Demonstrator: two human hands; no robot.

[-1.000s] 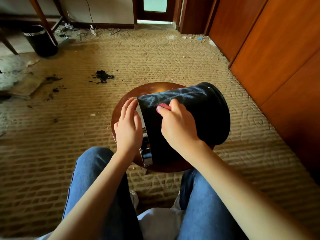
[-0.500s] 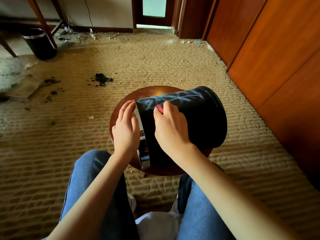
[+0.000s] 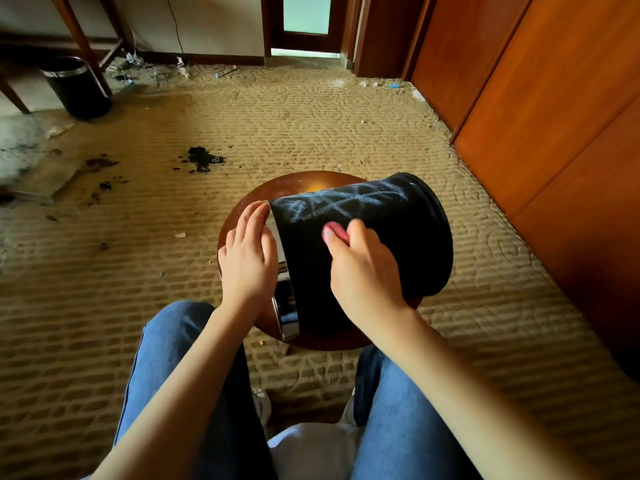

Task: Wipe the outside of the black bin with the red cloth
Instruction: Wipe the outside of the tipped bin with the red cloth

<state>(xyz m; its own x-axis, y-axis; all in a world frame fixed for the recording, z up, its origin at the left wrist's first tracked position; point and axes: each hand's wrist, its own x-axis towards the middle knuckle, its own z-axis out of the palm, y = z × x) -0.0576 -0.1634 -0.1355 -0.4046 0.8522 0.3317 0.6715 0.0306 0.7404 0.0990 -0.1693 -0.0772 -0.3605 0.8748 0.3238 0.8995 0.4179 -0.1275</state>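
- Right grip (image 3: 363, 271) is closed around the red cloth (image 3: 334, 232), fingers curled over it. Only a small pink-red fold shows past the fingertips, pressed onto the black bin (image 3: 408, 230).
- Left grip (image 3: 247, 261) holds nothing. Its fingers are fairly straight and rest against the bin's chrome rim (image 3: 287, 317) at the mouth, as if to steady it.
- We see the bin lying on its side on the round wooden counter (image 3: 301, 181), between our knees and the open carpet.
- Its long axis runs left to right: the mouth is at the left by the left grip, and the closed base is at the right, angled slightly farther away.
- The cloth sits on the upper wall near the mouth end, so most of the wall stretches away to the right of the right grip.
- Pale dusty streaks cross the wall just beyond the cloth on the far side. We judge the next stroke should go that way, along the axis toward the base.
- The right grip is the nearer one to that unwiped stretch, while the left is placed to stop the bin from rolling.
- Count: one red cloth, one counter and two grips.
- There are two black bins: the one being wiped, and a second bin (image 3: 78, 88) standing upright on the floor at the far left.
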